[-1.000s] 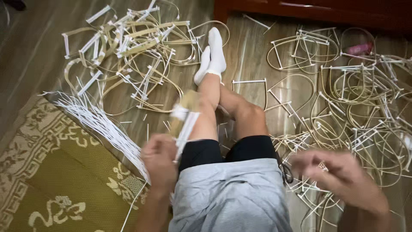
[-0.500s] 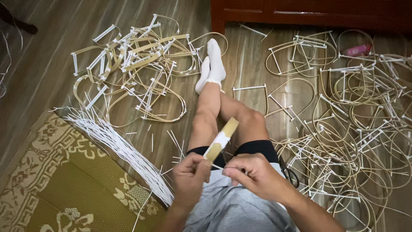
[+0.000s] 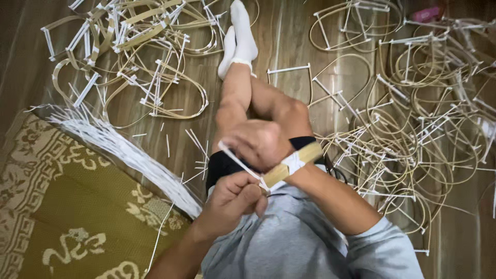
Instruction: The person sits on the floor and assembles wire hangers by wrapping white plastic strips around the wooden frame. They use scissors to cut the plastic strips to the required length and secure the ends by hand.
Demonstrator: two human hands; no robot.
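The person sat on the wooden floor (image 3: 289, 46) with legs stretched out and crossed, both hands raised over the lap. The right hand (image 3: 258, 144) was closed over one end of a flat bamboo strip (image 3: 299, 159), which slanted up toward the right knee; the grip was clamped on it, fingers curled around. The left hand (image 3: 235, 196) pinched a thin white strand (image 3: 238, 163) between thumb and fingers, pulled taut across to the white binding (image 3: 293, 163) already wound on the strip.

The step in hand looked like wrapping the strand around the strip. The next move would probably call for keeping the strand tight while turning it once more around the bamboo, then tucking or tying off the end.

A bundle of white strands (image 3: 129, 155) lay along the floor's left side at the edge of a green patterned mat (image 3: 77, 206). Bound bamboo hoops (image 3: 418, 129) were heaped toward the right edge, more toward the far left corner. The strip's lower end was hidden behind the right hand, and the knot itself was too small to make out.
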